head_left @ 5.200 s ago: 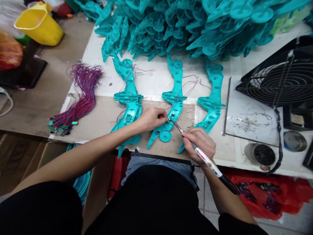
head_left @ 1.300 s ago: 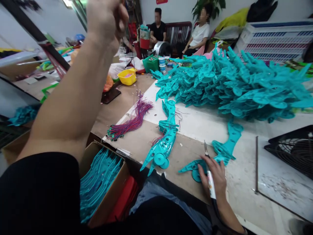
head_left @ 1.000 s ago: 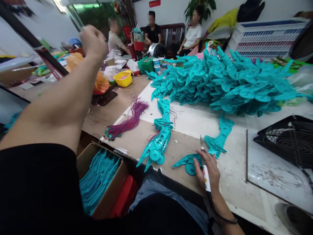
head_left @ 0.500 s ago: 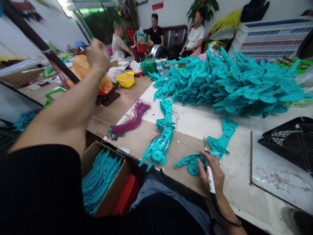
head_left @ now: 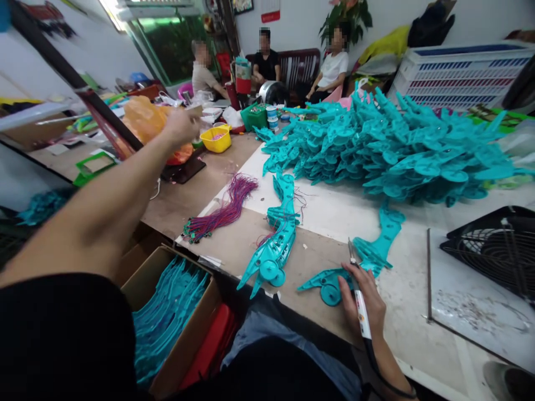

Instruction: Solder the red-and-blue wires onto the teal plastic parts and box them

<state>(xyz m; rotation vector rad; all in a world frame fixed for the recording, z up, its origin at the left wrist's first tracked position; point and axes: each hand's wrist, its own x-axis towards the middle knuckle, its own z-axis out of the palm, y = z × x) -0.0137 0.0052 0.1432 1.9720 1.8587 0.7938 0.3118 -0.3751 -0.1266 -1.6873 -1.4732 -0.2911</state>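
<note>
My right hand (head_left: 368,298) is closed round a white and black soldering iron (head_left: 361,314), its metal tip pointing up and away. That hand rests over a turquoise plastic part (head_left: 382,239) on the table. My left hand (head_left: 183,129) is raised beside an orange plastic bag (head_left: 143,120), fingers closed at a small tan item, blurred and hard to make out. Between the hands lies another turquoise part (head_left: 279,242) with thin wires across it. A bundle of red and purple wires (head_left: 228,206) lies to its left.
A large heap of turquoise parts (head_left: 376,145) covers the back right. A black fan (head_left: 497,250) stands at the right. A yellow basket (head_left: 216,139) and a dark phone-like slab (head_left: 186,170) lie further back. Below the edge, a cardboard box (head_left: 212,303) holds turquoise parts. Three people sit behind.
My left hand has come down and to the right, and a tan item now shows at its fingers. My right hand keeps the soldering iron in nearly the same place.
</note>
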